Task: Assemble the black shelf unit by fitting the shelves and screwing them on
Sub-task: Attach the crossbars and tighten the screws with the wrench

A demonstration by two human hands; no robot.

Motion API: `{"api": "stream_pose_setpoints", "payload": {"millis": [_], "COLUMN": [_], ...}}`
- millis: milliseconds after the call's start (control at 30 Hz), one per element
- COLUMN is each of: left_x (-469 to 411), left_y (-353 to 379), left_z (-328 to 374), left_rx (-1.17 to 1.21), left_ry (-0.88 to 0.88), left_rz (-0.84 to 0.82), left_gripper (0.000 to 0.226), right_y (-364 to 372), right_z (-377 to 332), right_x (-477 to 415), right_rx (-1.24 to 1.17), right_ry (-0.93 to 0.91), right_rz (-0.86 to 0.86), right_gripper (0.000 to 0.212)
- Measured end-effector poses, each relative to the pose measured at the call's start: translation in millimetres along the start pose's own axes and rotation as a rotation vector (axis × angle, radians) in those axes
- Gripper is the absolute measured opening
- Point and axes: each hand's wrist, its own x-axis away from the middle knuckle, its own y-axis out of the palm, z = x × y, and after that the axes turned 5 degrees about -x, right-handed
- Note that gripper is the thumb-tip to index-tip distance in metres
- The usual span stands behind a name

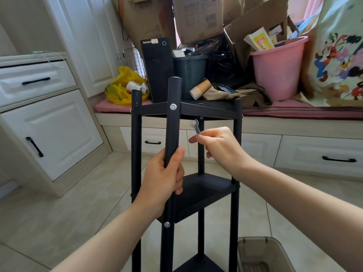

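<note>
The black shelf unit (pixel 206 190) stands upright on the tiled floor in front of me, with three shelves fitted between black poles. My left hand (pixel 164 179) grips the nearest pole (pixel 173 114) between the top and middle shelves. A silver screw (pixel 173 107) sits in that pole at the top shelf, and another screw (pixel 167 224) lower down. My right hand (pixel 218 146) pinches a small flat silver wrench (pixel 197 126), its open jaw pointing up just under the top shelf (pixel 212 108), near a bolt on the underside.
A brown plastic bin (pixel 263 254) stands on the floor at lower right, close to the unit. Behind it is a window bench with a pink cushion (pixel 294 110), a pink bucket (pixel 279 73), cardboard boxes, a black computer tower (pixel 157 71) and paper cups. White cabinets (pixel 45 122) line the left.
</note>
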Motion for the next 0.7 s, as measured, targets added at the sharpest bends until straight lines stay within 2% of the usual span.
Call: {"api": "stream_pose_setpoints", "payload": {"millis": [333,533,700], "left_x": [0.5,-3.2,-7.0], "left_y": [-2.1,-9.9,-21.7], "left_z": [-3.9,-6.3,-7.2], "left_rx": [0.002,-0.03,-0.069], "left_ry": [0.024,0.025,0.025], "left_rz": [-0.085,-0.116,-0.121], "left_gripper": [0.037,0.034,0.046], "right_y": [-0.2,6.5,14.5], "right_z": [-1.3,-1.5,-3.2], "right_x": [2.8,0.5,-3.8], "right_rx": [0.01,0.025,-0.032], "right_ry": [0.004,0.015,0.006], "right_rz": [0.006,-0.018,-0.03], "right_gripper": [0.02,0.02,0.025]}}
